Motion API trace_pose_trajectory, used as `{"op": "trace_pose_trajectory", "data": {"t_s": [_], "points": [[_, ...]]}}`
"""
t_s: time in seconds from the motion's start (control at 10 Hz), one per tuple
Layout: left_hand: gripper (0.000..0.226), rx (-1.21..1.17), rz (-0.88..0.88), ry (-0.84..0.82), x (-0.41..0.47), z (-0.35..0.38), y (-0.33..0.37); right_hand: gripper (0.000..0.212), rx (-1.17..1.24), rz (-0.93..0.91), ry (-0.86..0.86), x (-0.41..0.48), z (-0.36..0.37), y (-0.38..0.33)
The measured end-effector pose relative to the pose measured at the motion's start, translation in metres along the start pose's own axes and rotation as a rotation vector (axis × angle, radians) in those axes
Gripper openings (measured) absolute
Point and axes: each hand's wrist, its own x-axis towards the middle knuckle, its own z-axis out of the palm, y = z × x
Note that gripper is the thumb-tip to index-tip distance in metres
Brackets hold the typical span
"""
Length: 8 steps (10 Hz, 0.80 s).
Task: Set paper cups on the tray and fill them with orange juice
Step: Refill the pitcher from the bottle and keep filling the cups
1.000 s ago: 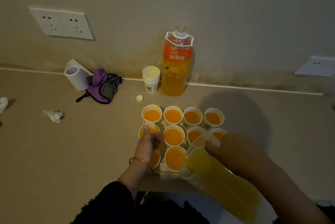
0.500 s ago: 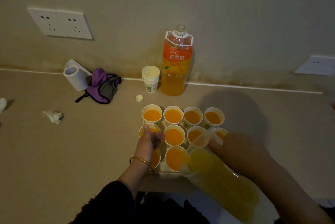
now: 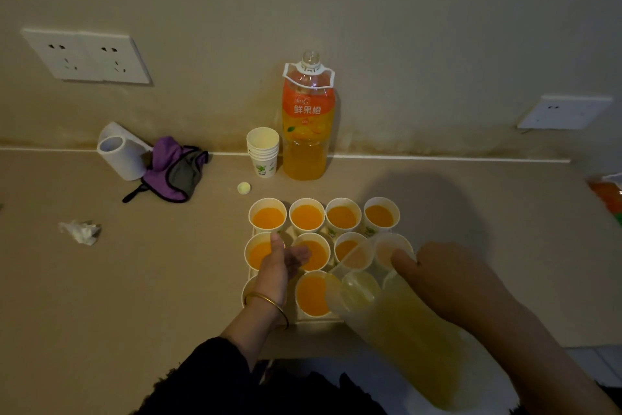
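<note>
Orange juice in a tilted clear bottle (image 3: 404,330) is held by the right hand (image 3: 461,283), the grip closed over the bottle's upper side and the mouth just beside a filled cup (image 3: 311,295) at 6 o'clock on the tray (image 3: 316,320). The left hand (image 3: 281,261) is held above the paper cups (image 3: 306,216), its grip spread and loose. The cups are set in rows on the tray on the worktop (image 3: 134,280). At 12 o'clock, a labelled juice bottle (image 3: 308,118) and a stack of spare cups (image 3: 263,152) are seen by the wall.
</note>
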Motion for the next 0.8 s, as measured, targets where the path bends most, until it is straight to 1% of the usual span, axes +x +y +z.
{"op": "trace_pose_trajectory", "data": {"t_s": [0.1,0.3,0.5,0.8], "points": [[0.070,0.015,-0.010,-0.001,0.001,0.005,-0.002,0.048,0.028,0.021,0.011,-0.003,-0.002,0.006],[0.069,0.103,0.019,-0.031,0.000,0.015,-0.007,0.048,0.100,0.081,0.090,-0.010,-0.007,0.021],[0.070,0.136,0.011,-0.054,0.000,0.023,-0.007,0.048,0.112,0.116,0.116,-0.013,-0.004,0.036],[0.070,0.157,0.004,-0.121,-0.005,0.035,-0.006,0.041,0.055,0.116,0.075,-0.013,0.003,0.054]]}}
